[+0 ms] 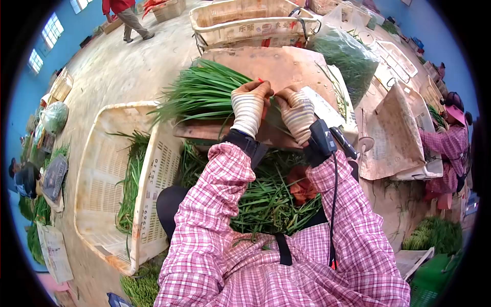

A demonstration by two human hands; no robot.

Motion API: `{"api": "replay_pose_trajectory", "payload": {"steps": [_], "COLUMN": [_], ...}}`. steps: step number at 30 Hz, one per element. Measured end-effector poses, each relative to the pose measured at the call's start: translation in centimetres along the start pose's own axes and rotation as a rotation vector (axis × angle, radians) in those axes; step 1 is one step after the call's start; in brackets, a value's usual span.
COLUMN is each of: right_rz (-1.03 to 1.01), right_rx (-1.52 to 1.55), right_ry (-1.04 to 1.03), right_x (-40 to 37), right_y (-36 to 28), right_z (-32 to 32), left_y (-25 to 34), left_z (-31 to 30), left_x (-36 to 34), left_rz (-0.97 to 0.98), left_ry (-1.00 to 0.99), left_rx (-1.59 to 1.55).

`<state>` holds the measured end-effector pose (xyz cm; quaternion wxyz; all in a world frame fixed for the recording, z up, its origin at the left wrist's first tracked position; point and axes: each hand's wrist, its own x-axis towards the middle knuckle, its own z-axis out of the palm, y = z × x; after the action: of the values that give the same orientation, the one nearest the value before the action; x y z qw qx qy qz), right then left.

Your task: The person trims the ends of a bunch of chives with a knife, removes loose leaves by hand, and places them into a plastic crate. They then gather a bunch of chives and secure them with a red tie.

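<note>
A bunch of long green chives [209, 91] lies on a worn board, its leaf tips fanned out to the left. My left hand [249, 106], in a striped glove with brown fingers, is closed at the bunch's right end. A small red tie [262, 80] shows at its fingertips. Close beside it, my right hand [295, 113], gloved alike, is closed in a pinch; what it holds, if anything, is hidden. Loose chives [273, 204] fill the space below the board, over my lap.
A cream plastic crate [146, 204] with some chives stands at my left. Beyond the board [286, 66] is a long crate [250, 38]. A bag of greens [345, 59] stands to the right. A co-worker [447, 140] sits far right; another person [125, 15] walks at the back.
</note>
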<state>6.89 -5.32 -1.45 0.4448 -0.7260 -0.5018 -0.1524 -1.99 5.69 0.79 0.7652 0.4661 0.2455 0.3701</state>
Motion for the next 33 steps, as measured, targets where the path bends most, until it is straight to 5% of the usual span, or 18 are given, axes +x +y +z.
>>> {"api": "replay_pose_trajectory", "payload": {"steps": [8, 12, 19, 25, 27, 31, 33], "right_rz": [-0.006, 0.294, 0.423, 0.536, 0.493, 0.324, 0.332], "right_rx": [0.014, 0.010, -0.171, 0.646, 0.827, 0.136, 0.046], "right_ry": [0.018, -0.171, -0.370, -0.529, -0.271, -0.457, -0.417], "right_x": [-0.6, 1.6, 4.4, 5.0, 4.9, 4.1, 3.7], "right_y": [-0.2, -1.1, -0.4, -1.3, -0.4, 1.2, 1.5], "right_z": [0.5, -0.5, -0.7, -6.6, -7.5, -5.8, -3.2], "left_y": [-0.9, -0.5, -1.7, -0.9, -2.9, -2.5, -2.1], "left_z": [-0.6, -2.1, -2.3, -1.0, -1.2, -1.0, -1.1], "left_x": [1.8, 2.4, 2.7, 1.1, 2.1, 1.8, 1.8], "left_rz": [-0.060, -0.087, 0.143, 0.206, 0.202, 0.082, 0.095], "left_ry": [-0.106, -0.271, -0.428, -0.271, -0.232, -0.193, -0.207], "left_rx": [0.241, 0.397, 0.577, 0.798, 0.663, 0.608, 0.674]}}
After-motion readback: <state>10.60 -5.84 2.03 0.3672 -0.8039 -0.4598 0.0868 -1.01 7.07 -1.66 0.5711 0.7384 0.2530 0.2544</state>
